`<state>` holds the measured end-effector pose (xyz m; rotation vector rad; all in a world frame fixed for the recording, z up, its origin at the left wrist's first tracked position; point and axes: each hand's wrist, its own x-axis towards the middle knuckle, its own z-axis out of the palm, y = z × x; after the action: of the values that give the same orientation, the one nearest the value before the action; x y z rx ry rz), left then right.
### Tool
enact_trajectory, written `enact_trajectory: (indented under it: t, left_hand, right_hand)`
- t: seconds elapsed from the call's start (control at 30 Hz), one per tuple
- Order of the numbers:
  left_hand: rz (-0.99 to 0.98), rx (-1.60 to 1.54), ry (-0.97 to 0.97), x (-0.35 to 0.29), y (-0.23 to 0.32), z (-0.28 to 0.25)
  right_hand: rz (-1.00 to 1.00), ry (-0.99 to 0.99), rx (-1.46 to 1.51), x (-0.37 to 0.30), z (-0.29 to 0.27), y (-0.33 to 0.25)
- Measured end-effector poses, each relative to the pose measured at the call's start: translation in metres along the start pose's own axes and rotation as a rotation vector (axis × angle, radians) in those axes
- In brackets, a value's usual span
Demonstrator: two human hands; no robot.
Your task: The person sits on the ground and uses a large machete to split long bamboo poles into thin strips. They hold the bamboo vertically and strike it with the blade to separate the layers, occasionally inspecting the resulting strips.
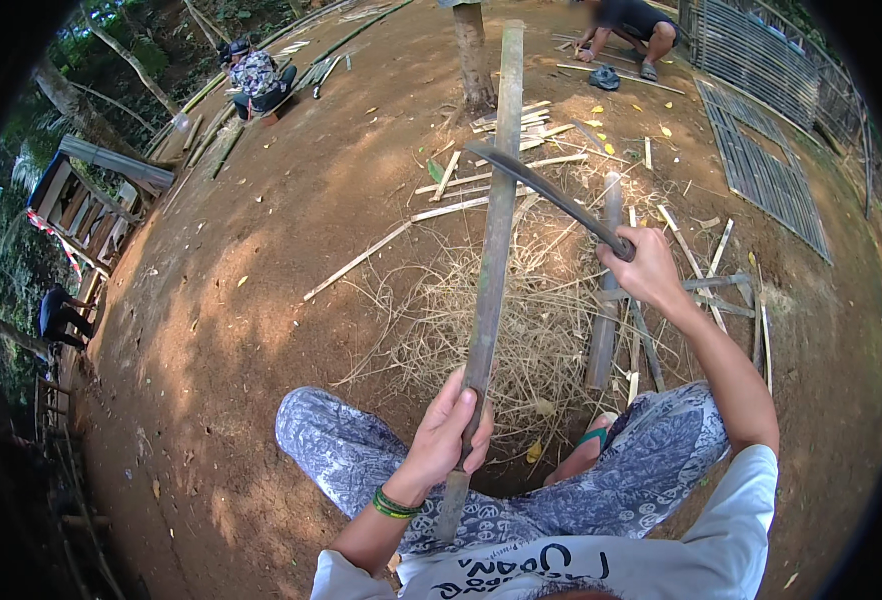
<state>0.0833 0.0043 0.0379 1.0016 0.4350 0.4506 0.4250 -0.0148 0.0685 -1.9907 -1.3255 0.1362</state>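
My left hand [447, 428] is wrapped round the lower part of a long bamboo strip [493, 270], which slants up and away from my lap. In my right hand [645, 268] is the dark handle of a machete [551, 192]. Its curved blade crosses the strip in the upper part, pointing to the left; whether the edge touches the bamboo I cannot tell. Beneath both lies a heap of pale bamboo shavings [531, 340] on the ground in front of my feet.
A bamboo pole [605, 335] and a small frame of crossed strips [706, 290] lie right of the heap. Split pieces lie near a tree trunk [474, 60]. A slatted bamboo panel [766, 165] rests at the right. Several people crouch or bend farther off, one person [256, 80] beside poles.
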Motion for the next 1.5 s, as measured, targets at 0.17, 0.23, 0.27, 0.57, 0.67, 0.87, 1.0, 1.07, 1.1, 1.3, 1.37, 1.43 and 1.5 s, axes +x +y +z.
enact_trajectory:
  t: [0.17, 0.23, 0.27, 0.57, 0.67, 0.87, 1.0, 1.07, 1.1, 1.3, 1.37, 1.43, 1.5]
  left_hand:
    - [0.073, -0.008, 0.045, 0.019, 0.004, 0.006]
    - [0.07, -0.005, 0.052, 0.023, 0.004, 0.008]
    - [0.063, -0.008, 0.035, 0.025, 0.004, 0.008]
    - [-0.005, 0.02, 0.011, 0.026, -0.003, 0.011]
    - [0.007, 0.087, -0.049, 0.028, -0.01, 0.016]
    - [-0.051, 0.203, -0.066, 0.025, -0.016, 0.024]
    - [-0.048, 0.232, -0.051, 0.022, -0.019, 0.024]
    - [-0.049, 0.246, -0.039, 0.021, -0.017, 0.024]
    - [-0.054, 0.252, -0.033, 0.02, -0.017, 0.024]
    - [-0.054, 0.231, -0.007, 0.017, -0.019, 0.022]
    - [-0.043, 0.233, -0.021, 0.016, -0.019, 0.021]
    - [-0.034, 0.24, -0.038, 0.016, -0.021, 0.018]
    - [-0.038, 0.232, -0.03, 0.016, -0.022, 0.017]
  right_hand:
    - [0.004, 0.07, 0.049, 0.0, 0.007, 0.018]
    - [0.007, 0.063, 0.075, -0.002, 0.005, 0.025]
    - [0.003, 0.061, 0.066, -0.003, 0.003, 0.03]
    - [0.013, -0.112, 0.397, -0.018, 0.018, 0.004]
    - [0.038, -0.172, 0.52, -0.019, 0.02, -0.007]
    - [0.065, -0.176, 0.597, -0.02, 0.025, -0.021]
    - [0.012, -0.178, 0.553, -0.019, 0.025, -0.027]
    - [0.005, -0.182, 0.544, -0.019, 0.024, -0.031]
    - [0.015, -0.192, 0.538, -0.02, 0.024, -0.031]
    - [0.011, -0.255, 0.478, -0.021, 0.021, -0.036]
    - [-0.017, -0.25, 0.469, -0.021, 0.021, -0.036]
    - [-0.047, -0.242, 0.454, -0.021, 0.022, -0.034]
    - [-0.034, -0.252, 0.476, -0.022, 0.021, -0.034]
